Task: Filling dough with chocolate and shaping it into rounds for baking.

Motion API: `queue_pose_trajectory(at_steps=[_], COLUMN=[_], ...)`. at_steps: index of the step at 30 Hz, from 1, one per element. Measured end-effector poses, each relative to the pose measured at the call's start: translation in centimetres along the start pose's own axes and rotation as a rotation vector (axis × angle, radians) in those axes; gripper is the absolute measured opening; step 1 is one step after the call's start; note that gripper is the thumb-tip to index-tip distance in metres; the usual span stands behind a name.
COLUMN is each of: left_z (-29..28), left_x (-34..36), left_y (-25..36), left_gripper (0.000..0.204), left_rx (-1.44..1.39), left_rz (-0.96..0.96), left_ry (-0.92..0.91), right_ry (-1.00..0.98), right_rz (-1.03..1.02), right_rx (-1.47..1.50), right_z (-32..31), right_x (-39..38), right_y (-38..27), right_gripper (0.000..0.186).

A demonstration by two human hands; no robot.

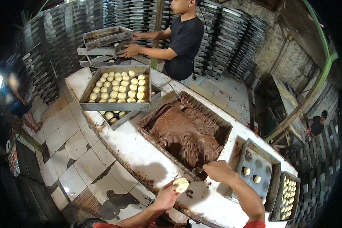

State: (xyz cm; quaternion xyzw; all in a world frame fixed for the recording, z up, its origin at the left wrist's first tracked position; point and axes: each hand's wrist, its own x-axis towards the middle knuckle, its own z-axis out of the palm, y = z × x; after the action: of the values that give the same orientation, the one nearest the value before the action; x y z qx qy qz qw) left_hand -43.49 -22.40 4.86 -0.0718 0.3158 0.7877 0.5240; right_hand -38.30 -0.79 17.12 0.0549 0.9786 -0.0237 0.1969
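My left hand (165, 197) holds a pale, flattened piece of dough (181, 184) over the table's near edge. My right hand (219, 171) is closed on a small dark spoon-like tool (199, 174), whose exact kind is hard to make out. That tool is at the near corner of a large metal tray (161, 166) full of brown chocolate filling (186, 129). Grooves and a dark hollow mark the filling's surface. To the right of my right hand, a grey baking tray (260, 186) carries a few round dough balls (257, 179).
Stacked trays of dough balls (119, 85) stand at the far left of the white table (129, 152). Another filled tray (288, 197) is at the right end. A person in black (186, 41) handles metal trays (108, 36) across the table. Tray stacks (231, 41) line the wall.
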Motion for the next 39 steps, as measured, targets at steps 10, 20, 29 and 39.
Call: queue_pose_trajectory(at_steps=[10, 20, 29, 39], left_z=[5.1, 6.0, 8.5, 19.5], left_x=[-0.4, -5.5, -8.7, -10.9], left_y=[3.2, -4.8, -26.9, -43.4], left_gripper=[0.035, 0.045, 0.05, 0.05], left_rx=[-0.17, 0.027, -0.132, 0.31], left_rz=[-0.034, 0.265, 0.099, -0.256], left_ry=[-0.085, -0.154, -0.236, -0.064], right_ry=[0.952, 1.097, 0.823, 1.026], right_rz=[-0.033, 0.347, 0.128, 0.075], right_rx=[0.487, 0.701, 1.503, 0.728], right_z=[12.9, 20.8, 22.5, 28.8], right_x=[-3.5, -6.1, -26.9, -46.9], right_y=[-5.2, -1.6, 0.9, 5.3], right_gripper=[0.038, 0.024, 0.026, 0.021])
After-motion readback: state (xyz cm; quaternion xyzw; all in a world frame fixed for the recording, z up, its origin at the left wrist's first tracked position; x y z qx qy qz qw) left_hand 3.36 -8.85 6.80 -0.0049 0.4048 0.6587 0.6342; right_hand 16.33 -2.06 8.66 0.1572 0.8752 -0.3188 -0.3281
